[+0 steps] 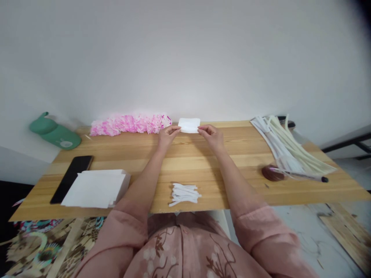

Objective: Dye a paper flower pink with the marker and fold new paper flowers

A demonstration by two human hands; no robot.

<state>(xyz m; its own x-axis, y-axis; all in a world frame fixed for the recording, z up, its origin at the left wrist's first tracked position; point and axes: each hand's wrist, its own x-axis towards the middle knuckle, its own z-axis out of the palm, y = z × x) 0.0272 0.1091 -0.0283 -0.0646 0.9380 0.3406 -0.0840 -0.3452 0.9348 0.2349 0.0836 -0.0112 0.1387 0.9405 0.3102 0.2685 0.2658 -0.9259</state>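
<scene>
A small white sheet, seemingly paper [189, 124], is held up at the back of the table near the wall, its lower edge appearing folded over. My left hand [168, 136] pinches its lower left corner between thumb and finger. At the lower right corner, my right hand [212, 136] pinches it the same way. Between my forearms, close to the front edge, lies a little pile of white twisted strips [184, 193]. A stack of white paper sheets [92, 189] sits by my left forearm.
A phone [72, 177] lies partly under the paper stack on the wooden table [203, 154]. Pink ruffled flowers [127, 124] and a green bottle [56, 131] are at back left. On the right are long white and cream strips [286, 143], a pen [307, 176] and a dark red round object [271, 173].
</scene>
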